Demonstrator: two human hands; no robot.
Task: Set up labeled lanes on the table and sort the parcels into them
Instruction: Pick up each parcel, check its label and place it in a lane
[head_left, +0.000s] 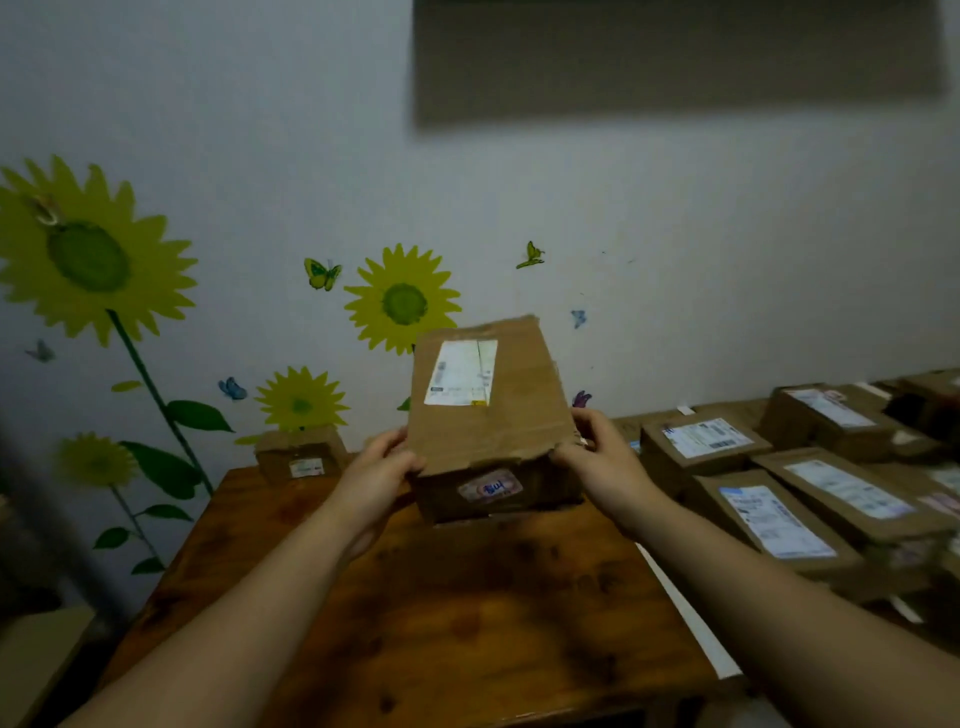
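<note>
Parcel sorting finds you with one cardboard parcel (488, 415) held up in both hands, clear of the wooden table (441, 623) and above its far half. The box is tilted so that its broad top face leans toward you. A white shipping label (461, 371) sits on the upper left of that face, and an oval sticker (491, 488) shows on the near side panel below it; the print on both is too blurred to read.

Your left hand (382, 467) grips the lower left corner. Its thumb lies on the top face and the other fingers curl round the side, mostly hidden behind the cardboard. Your right hand (597, 452) grips the lower right corner the same way, thumb pressed against the torn front edge and fingers wrapped round the right side.

A small parcel (301, 454) stands on the table's far left corner, against the wall and well apart from the one you hold. To your right, beyond the table's edge, labelled stacked parcels (779, 499) lie close together, label sides up. A white strip (685, 613) runs along the table's right edge, between the wood and that pile.

Sunflower stickers (402, 301) and butterfly stickers (322, 274) decorate the wall behind, and a dark panel (675, 57) hangs high on it.
</note>
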